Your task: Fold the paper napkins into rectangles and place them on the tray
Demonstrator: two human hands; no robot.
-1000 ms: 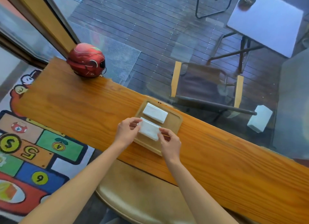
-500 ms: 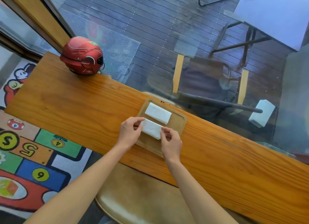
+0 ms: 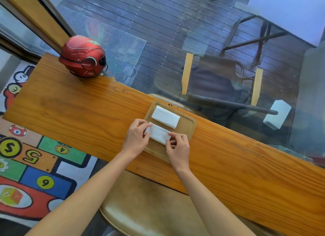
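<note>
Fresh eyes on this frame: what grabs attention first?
The red helmet at the far left end of the wooden counter stands out most. Next, mid-counter, the left hand and right hand each pinch an end of a folded white napkin over the wooden tray, with a second folded napkin lying just beyond it on the tray. Left of the counter, a bright numbered play mat covers the floor.

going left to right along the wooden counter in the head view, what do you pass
red helmet → left hand → napkin being held → right hand; the tray lies under both napkins.
</note>
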